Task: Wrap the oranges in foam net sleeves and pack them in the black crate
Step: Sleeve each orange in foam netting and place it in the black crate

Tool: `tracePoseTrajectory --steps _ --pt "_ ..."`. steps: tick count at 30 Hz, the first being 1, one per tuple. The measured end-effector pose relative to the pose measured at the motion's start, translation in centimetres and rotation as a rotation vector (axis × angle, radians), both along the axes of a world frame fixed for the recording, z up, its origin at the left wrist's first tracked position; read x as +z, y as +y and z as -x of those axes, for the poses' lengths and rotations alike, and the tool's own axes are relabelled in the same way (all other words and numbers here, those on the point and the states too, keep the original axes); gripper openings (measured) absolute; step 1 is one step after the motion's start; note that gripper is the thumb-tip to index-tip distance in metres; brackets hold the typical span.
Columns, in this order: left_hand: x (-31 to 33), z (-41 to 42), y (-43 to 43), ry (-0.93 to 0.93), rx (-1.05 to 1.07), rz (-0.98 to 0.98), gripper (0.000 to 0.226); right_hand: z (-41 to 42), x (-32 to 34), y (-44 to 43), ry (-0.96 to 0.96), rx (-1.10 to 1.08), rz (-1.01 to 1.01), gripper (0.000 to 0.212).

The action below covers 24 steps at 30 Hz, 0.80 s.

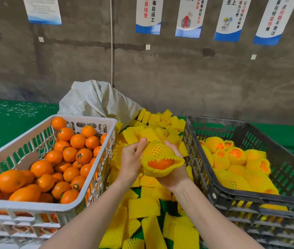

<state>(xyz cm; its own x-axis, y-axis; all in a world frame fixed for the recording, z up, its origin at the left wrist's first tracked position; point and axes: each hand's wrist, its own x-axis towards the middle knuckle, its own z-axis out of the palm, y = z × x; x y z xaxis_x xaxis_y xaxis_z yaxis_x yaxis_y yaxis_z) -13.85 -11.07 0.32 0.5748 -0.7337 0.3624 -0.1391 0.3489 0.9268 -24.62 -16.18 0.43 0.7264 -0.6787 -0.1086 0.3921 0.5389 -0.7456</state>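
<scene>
Between the two crates, both my hands hold one orange [160, 163] inside a yellow foam net sleeve [157, 151]; its open end faces me and shows the orange skin. My left hand [132, 159] grips the sleeve's left side with the thumb on top. My right hand [174, 174] cups it from below and behind. The black crate [212, 187] on the right holds several sleeved oranges [235, 155]. A white crate [22, 206] on the left is full of bare oranges [56, 169].
A heap of empty yellow sleeves [148, 209] covers the green table [8, 119] between and behind the crates. A white woven sack [96, 99] lies at the back against the grey wall. More crates are stacked under both crates.
</scene>
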Motion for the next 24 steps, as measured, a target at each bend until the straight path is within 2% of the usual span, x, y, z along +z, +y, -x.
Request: tracePoseTrajectory --steps 4,6,7,8,10,12,16,18,21,24 --pt "-0.5 0.0 0.2 -0.097 0.107 0.038 0.056 -0.1 0.0 0.3 -0.027 -0.002 0.052 0.037" --pt "-0.5 -0.1 0.1 -0.072 0.191 -0.047 0.048 0.0 0.4 0.4 -0.023 -0.017 0.105 0.035" --pt "-0.2 -0.1 0.1 0.02 0.188 -0.132 0.042 0.0 0.7 0.4 -0.011 -0.039 0.143 0.035" --pt "0.2 -0.1 0.3 0.192 0.094 -0.25 0.038 0.0 0.9 0.3 0.011 -0.074 0.185 0.035" --pt "1.0 -0.2 0.8 0.584 -0.227 -0.47 0.051 0.0 1.2 -0.1 0.059 -0.165 0.27 0.028" --pt "1.6 0.1 1.1 0.753 -0.441 -0.532 0.064 0.1 1.1 -0.6 0.131 -0.267 0.369 0.018" --pt "2.2 0.7 1.2 0.744 -0.506 -0.485 0.06 0.3 0.9 -0.9 0.217 -0.38 0.552 0.015" --pt "2.2 0.9 1.0 0.685 -0.489 -0.484 0.062 0.5 1.1 -0.8 0.218 -0.379 0.627 0.022" --pt "2.0 1.3 1.1 0.594 -0.486 -0.503 0.061 0.6 1.2 -0.9 0.353 -0.474 0.883 0.028" --pt "1.9 1.1 1.1 0.588 -0.485 -0.536 0.068 0.7 1.4 -1.5 0.418 -0.578 1.008 0.03"
